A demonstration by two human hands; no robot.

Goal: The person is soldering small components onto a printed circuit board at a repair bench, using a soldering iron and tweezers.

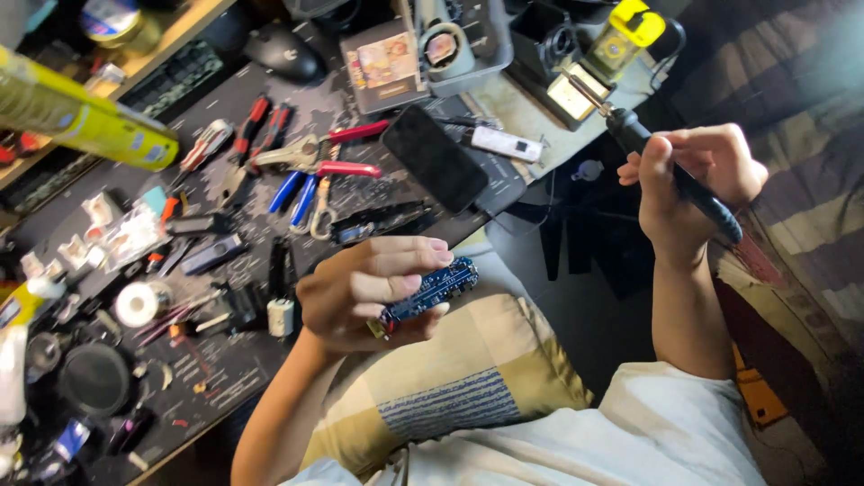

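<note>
My left hand holds a small blue circuit board by its edges, just off the near edge of the workbench and above my lap. My right hand grips a black soldering iron like a pen. Its metal tip points up and left, at a square holder with a yellowish pad on the bench. The two hands are well apart, with the iron far from the board.
A dark work mat is crowded with red and blue handled pliers, a solder spool, a black phone, a white stick, a mouse and a grey tray. A yellow can juts in at the left.
</note>
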